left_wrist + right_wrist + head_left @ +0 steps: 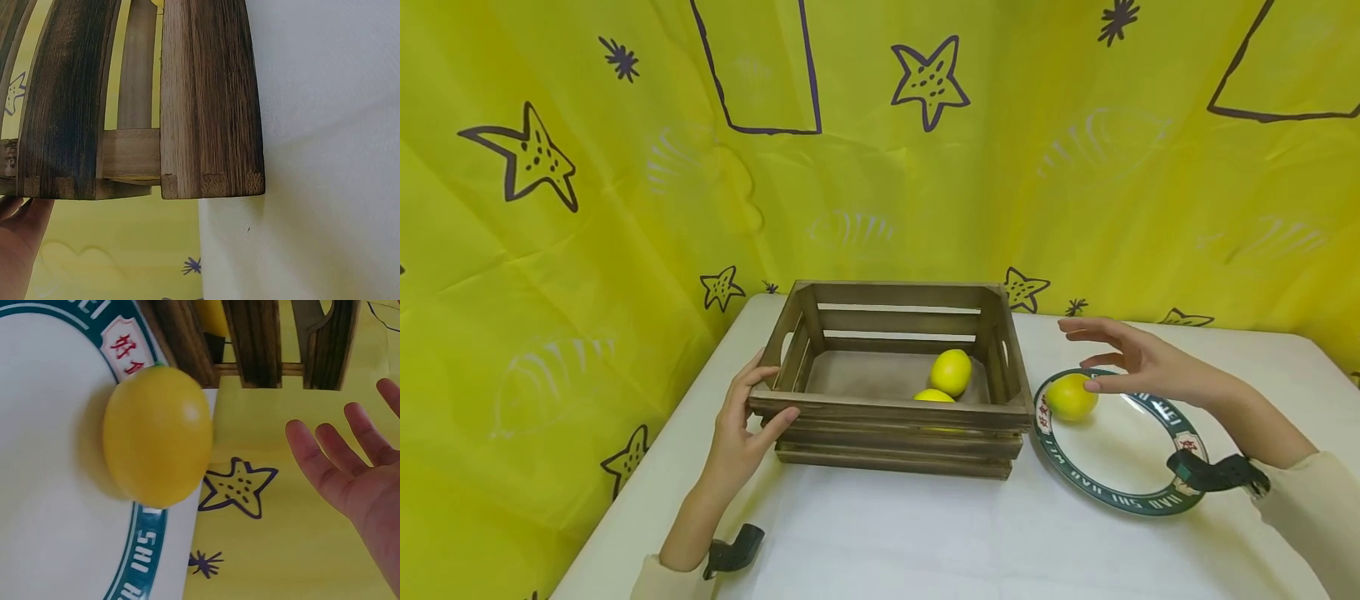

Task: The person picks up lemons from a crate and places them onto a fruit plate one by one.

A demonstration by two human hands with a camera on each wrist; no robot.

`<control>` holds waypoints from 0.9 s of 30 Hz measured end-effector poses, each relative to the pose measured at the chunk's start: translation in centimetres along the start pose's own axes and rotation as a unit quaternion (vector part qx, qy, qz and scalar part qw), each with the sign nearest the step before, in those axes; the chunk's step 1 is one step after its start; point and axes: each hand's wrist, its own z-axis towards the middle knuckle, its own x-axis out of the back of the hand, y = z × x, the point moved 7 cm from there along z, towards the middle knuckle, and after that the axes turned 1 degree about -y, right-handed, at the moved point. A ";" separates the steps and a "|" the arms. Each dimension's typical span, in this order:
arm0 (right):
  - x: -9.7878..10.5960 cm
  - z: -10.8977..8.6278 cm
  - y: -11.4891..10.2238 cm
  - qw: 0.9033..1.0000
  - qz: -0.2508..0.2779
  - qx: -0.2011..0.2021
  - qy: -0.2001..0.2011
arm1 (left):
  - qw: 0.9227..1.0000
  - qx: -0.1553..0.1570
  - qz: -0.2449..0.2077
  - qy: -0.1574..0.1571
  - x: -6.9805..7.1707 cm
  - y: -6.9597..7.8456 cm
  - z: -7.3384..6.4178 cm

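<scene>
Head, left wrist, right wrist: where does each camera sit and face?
Head: on the head, facing forward and down at crate, plate and its lemon; left hand and right hand show.
Left wrist: worn there, facing the crate's slats; left fingers at lower left.
Right wrist: worn there, facing plate and lemon; right fingers at right.
Shared: head and right wrist both show that lemon.

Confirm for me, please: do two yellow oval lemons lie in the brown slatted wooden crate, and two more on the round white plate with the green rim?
Not quite: the head view shows only one lemon on the plate, not two; the two lemons in the crate are as you say.
</scene>
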 end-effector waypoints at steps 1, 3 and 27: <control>0.0 0.2 -0.2 1.000 0.001 0.003 -0.001 | 1.000 0.001 0.001 0.000 0.0 0.0 0.0; 0.2 0.6 -0.6 1.000 0.006 0.010 -0.004 | 1.000 -0.001 0.004 0.001 0.0 0.0 0.0; -0.5 7.2 -5.9 0.995 0.024 0.087 -0.047 | 1.000 -0.016 0.002 -0.001 0.2 -0.2 0.2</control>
